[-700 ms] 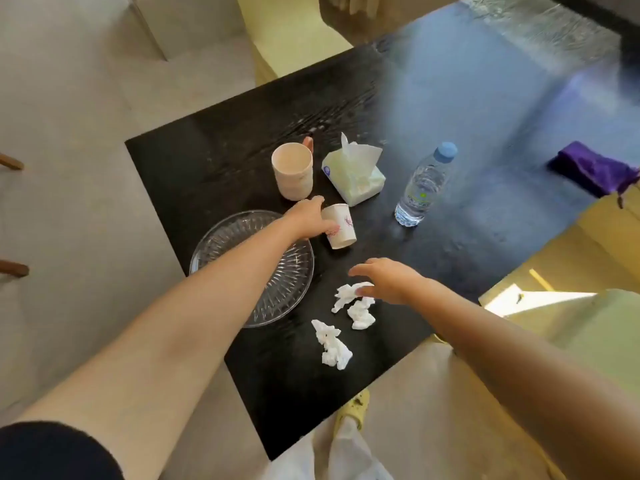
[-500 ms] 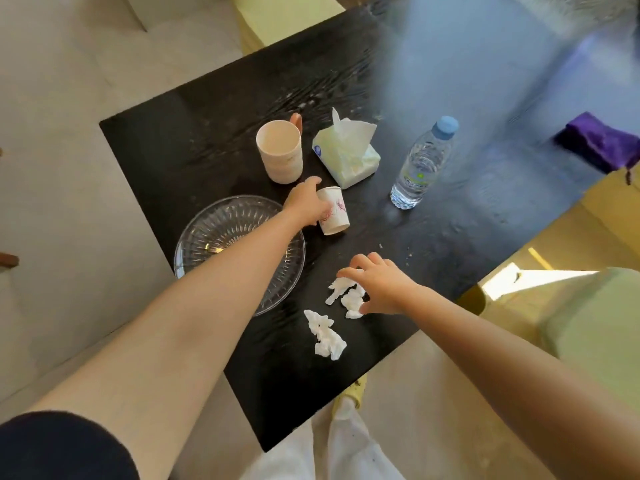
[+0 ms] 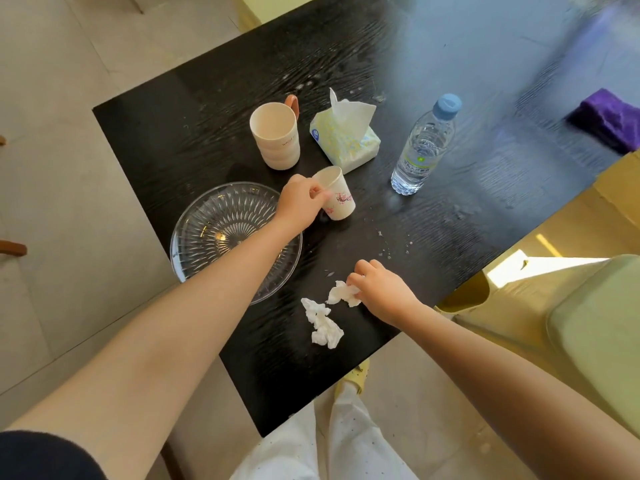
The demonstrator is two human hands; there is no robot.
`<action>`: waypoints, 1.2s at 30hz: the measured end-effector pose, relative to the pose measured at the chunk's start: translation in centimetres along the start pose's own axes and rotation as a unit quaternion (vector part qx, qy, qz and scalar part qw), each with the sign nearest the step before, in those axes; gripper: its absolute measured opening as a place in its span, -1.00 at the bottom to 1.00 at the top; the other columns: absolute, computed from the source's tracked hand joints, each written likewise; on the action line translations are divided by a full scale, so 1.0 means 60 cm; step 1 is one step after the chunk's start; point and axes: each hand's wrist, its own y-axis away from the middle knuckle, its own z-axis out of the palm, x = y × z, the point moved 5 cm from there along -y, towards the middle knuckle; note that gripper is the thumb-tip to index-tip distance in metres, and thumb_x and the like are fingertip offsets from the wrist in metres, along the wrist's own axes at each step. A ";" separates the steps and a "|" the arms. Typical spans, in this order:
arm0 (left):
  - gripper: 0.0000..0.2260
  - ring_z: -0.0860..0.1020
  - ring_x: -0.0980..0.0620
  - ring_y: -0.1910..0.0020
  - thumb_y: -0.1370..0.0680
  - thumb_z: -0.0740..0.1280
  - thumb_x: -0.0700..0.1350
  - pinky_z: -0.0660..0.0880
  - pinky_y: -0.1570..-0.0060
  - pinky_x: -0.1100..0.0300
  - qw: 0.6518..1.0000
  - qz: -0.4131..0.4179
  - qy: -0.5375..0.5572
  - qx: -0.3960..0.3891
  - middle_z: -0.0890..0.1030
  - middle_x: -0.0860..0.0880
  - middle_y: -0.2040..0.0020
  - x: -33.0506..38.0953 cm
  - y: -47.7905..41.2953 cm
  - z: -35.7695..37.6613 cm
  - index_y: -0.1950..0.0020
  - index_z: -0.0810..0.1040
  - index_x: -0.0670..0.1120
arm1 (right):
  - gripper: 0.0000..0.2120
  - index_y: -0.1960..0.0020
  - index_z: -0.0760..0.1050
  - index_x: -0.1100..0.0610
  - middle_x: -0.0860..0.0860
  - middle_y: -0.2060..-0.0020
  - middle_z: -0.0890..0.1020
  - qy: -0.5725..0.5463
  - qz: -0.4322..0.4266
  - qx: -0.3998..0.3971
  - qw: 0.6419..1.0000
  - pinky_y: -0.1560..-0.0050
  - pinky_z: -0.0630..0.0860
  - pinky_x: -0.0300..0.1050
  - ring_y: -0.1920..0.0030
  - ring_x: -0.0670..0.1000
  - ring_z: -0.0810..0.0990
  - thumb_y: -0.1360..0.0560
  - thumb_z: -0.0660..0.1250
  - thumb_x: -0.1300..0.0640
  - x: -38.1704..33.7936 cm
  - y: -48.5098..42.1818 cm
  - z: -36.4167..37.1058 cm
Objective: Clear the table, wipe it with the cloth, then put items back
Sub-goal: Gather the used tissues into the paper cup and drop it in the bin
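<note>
My left hand (image 3: pixel 300 202) grips a small white paper cup (image 3: pixel 337 195) with a pink print, tilted on the black table (image 3: pixel 194 133). My right hand (image 3: pixel 384 289) is closed on a crumpled white tissue (image 3: pixel 341 292) near the table's front edge. A second crumpled tissue (image 3: pixel 323 323) lies loose just in front of it. Behind the cup stand a cream mug (image 3: pixel 275 135) with an orange handle, a soft tissue pack (image 3: pixel 346 138) and a water bottle (image 3: pixel 422 147) with a blue cap. A purple cloth (image 3: pixel 609 117) lies at the far right.
A clear glass plate (image 3: pixel 214 223) sits on the table's left part, partly under my left forearm. Small crumbs dot the surface near the bottle. A yellow-green chair (image 3: pixel 595 327) stands at the right, and pale floor tiles surround the table.
My left hand has closed around the paper cup and tipped it. My right hand came down on the nearer crumpled tissue and closed on it.
</note>
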 end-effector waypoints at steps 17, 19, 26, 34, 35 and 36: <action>-0.93 0.47 -0.05 -0.28 -0.46 0.42 -0.24 0.43 -0.17 0.24 0.991 0.086 0.014 0.097 0.50 -0.13 -0.30 -0.077 0.202 -0.067 0.11 0.60 -0.23 | -0.72 -0.20 0.46 0.12 0.08 -0.11 0.50 0.034 -0.055 -0.026 0.998 0.05 0.48 -0.04 -0.03 0.11 0.47 -0.49 0.32 0.18 -0.143 0.053 0.041; -0.94 0.45 -0.06 -0.30 -0.46 0.43 -0.23 0.42 -0.20 0.22 0.992 0.083 0.011 0.095 0.50 -0.12 -0.31 -0.087 0.220 -0.065 0.12 0.59 -0.21 | -0.69 -0.20 0.46 0.14 0.09 -0.10 0.50 0.035 -0.046 -0.025 0.998 0.01 0.49 -0.04 -0.04 0.10 0.48 -0.46 0.36 0.20 -0.145 0.053 0.048; -0.93 0.36 0.17 -0.25 -0.45 0.43 -0.23 0.24 -0.13 0.50 0.990 0.080 0.043 0.111 0.50 -0.07 -0.30 -0.100 0.275 -0.057 0.15 0.58 -0.22 | -0.80 -0.11 0.45 0.16 0.09 -0.03 0.49 -0.046 0.035 0.026 0.998 0.06 0.48 -0.06 -0.04 0.11 0.49 -0.49 0.26 0.21 -0.102 0.053 0.043; -0.94 0.43 0.02 -0.33 -0.45 0.43 -0.21 0.29 -0.27 0.31 0.994 0.101 0.028 0.029 0.45 -0.06 -0.36 -0.089 0.314 0.014 0.16 0.60 -0.20 | -0.83 -0.10 0.56 0.17 0.09 -0.12 0.57 -0.239 0.171 0.247 0.923 -0.03 0.50 -0.11 -0.07 0.09 0.55 -0.52 0.29 0.23 -0.030 0.079 -0.114; -0.94 0.42 0.01 -0.35 -0.46 0.43 -0.21 0.31 -0.30 0.26 0.994 0.098 0.030 0.022 0.45 -0.05 -0.37 -0.087 0.315 0.022 0.16 0.60 -0.19 | -0.84 -0.08 0.57 0.18 0.09 -0.11 0.57 -0.240 0.151 0.266 0.921 -0.02 0.50 -0.12 -0.06 0.09 0.55 -0.51 0.30 0.23 -0.039 0.080 -0.128; -0.94 0.41 0.01 -0.37 -0.46 0.43 -0.20 0.34 -0.32 0.21 0.995 0.096 0.034 0.018 0.44 -0.04 -0.37 -0.084 0.315 0.029 0.15 0.60 -0.19 | -0.85 -0.05 0.57 0.19 0.10 -0.08 0.58 -0.231 0.126 0.280 0.923 0.01 0.51 -0.11 -0.05 0.09 0.55 -0.50 0.32 0.24 -0.052 0.079 -0.137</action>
